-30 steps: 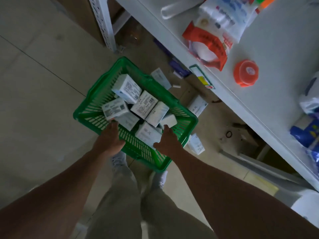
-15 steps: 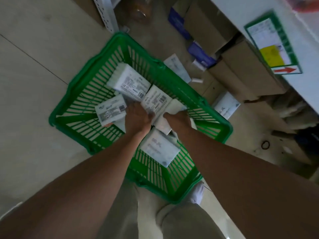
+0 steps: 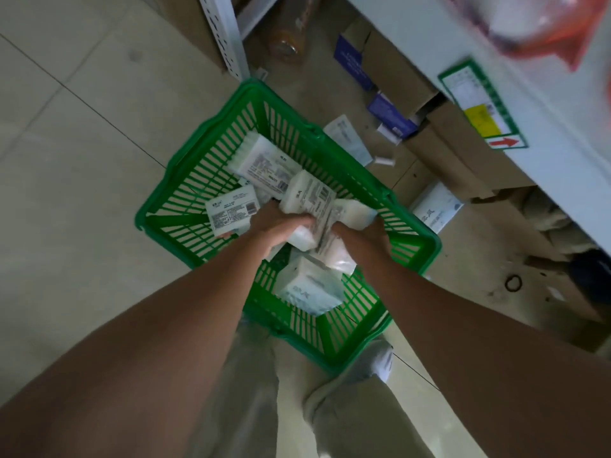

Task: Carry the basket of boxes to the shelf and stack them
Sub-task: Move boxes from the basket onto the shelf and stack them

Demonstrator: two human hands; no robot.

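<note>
Clutching white printed boxes together, both hands reach into the green slatted basket.

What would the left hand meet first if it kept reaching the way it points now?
Probably the white box just beyond the left hand, whose fingers already seem to touch it; farther on lies another box, then the green basket wall. Depth is unclear.

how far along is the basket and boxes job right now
Done: the green basket sits on the floor beside the shelf, so the carry looks finished. In hand: the left hand and right hand are gathering several white boxes inside it. Left: those, plus other boxes in the basket, are not yet stacked on the shelf.
</note>
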